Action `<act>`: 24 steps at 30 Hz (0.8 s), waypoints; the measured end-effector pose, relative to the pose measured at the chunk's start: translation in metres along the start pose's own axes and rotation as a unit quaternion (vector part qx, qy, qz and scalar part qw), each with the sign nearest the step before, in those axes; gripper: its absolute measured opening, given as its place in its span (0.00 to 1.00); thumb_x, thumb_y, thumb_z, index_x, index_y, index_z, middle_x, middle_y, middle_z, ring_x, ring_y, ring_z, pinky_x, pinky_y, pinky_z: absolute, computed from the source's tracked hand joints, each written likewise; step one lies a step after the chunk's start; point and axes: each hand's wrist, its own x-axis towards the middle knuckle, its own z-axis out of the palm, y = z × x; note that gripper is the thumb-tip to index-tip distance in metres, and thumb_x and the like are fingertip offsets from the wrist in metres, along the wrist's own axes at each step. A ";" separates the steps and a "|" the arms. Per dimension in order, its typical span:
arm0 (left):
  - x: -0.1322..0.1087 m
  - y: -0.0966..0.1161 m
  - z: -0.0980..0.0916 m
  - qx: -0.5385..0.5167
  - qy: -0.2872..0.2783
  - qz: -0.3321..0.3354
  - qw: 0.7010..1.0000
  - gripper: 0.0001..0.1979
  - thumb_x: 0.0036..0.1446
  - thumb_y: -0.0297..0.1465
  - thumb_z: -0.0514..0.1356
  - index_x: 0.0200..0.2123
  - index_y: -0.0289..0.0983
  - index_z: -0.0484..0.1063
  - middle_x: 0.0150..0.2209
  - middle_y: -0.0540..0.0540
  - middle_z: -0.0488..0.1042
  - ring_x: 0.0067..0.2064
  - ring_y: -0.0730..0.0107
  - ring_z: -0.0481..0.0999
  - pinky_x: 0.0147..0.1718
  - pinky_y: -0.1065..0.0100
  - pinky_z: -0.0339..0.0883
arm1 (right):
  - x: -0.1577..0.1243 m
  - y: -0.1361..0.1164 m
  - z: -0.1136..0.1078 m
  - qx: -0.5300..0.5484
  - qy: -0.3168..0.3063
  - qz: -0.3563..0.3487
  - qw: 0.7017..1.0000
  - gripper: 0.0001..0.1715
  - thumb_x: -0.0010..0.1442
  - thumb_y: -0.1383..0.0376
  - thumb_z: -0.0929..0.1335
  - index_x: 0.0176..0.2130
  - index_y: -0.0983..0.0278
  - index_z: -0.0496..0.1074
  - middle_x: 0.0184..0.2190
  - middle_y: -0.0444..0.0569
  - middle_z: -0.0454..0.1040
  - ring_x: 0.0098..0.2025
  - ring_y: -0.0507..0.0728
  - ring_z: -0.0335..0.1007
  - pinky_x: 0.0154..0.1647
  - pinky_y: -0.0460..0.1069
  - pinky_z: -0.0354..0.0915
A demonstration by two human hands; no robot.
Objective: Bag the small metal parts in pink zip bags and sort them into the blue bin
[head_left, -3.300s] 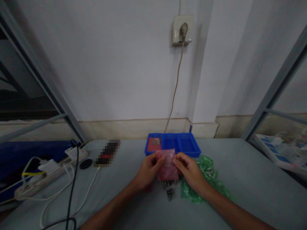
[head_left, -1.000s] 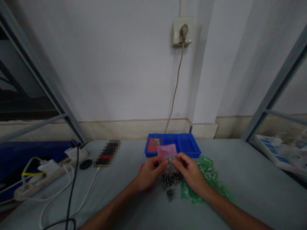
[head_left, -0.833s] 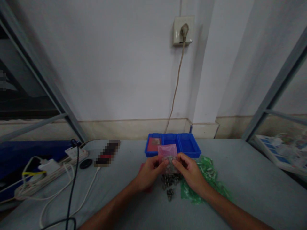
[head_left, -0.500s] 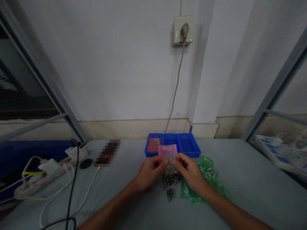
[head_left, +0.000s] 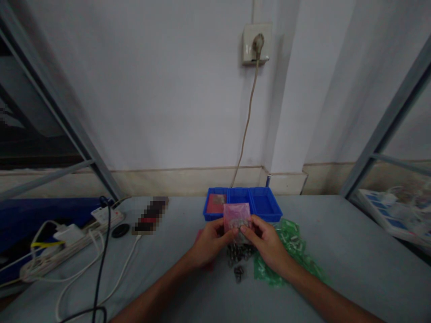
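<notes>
A small pink plastic bag [head_left: 237,211] with greyish contents in its lower part is held up between my two hands. My left hand [head_left: 211,242] grips its left edge, thumb pressed on the front. On the right edge, my right hand [head_left: 266,237] pinches it the same way. Beneath the bag lies a pile of small dark metal parts [head_left: 237,255], with a little group of metal parts [head_left: 239,272] nearer me. Green plastic bags [head_left: 291,237] lie beside and under my right hand. Something pink [head_left: 208,265] is partly hidden under my left hand.
Behind my hands stands a blue divided tray [head_left: 276,217], with a pink bag [head_left: 216,204] in its left compartment. To the left are a phone [head_left: 153,213] on a white cable, a black round disc [head_left: 120,230] and a power strip [head_left: 37,265] with cords.
My thumbs have shifted slightly closer together on the pink bag, which moved a touch to the right. Everything else stays in place.
</notes>
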 end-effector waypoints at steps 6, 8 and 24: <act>0.001 -0.004 0.000 0.003 0.014 0.011 1.000 0.21 0.65 0.44 0.70 0.53 0.35 0.82 0.49 0.40 0.85 0.49 0.54 0.83 0.52 0.58 0.74 | 0.001 0.000 0.000 0.008 -0.013 -0.003 1.000 0.19 0.66 0.48 0.73 0.41 0.60 0.77 0.34 0.45 0.75 0.40 0.60 0.71 0.45 0.52 0.67; 0.001 -0.004 0.000 0.007 0.018 0.018 1.000 0.21 0.65 0.44 0.70 0.53 0.35 0.82 0.49 0.40 0.85 0.49 0.54 0.83 0.52 0.59 0.74 | 0.001 0.000 0.000 0.004 -0.016 -0.005 1.000 0.18 0.67 0.49 0.73 0.39 0.60 0.76 0.35 0.45 0.76 0.41 0.61 0.72 0.46 0.53 0.68; 0.002 -0.003 -0.002 0.027 0.026 0.023 0.999 0.20 0.65 0.44 0.69 0.52 0.36 0.82 0.48 0.41 0.85 0.49 0.55 0.82 0.51 0.60 0.73 | 0.000 0.000 0.000 -0.023 0.011 -0.011 1.000 0.17 0.67 0.51 0.73 0.40 0.62 0.75 0.35 0.45 0.73 0.39 0.59 0.69 0.42 0.50 0.65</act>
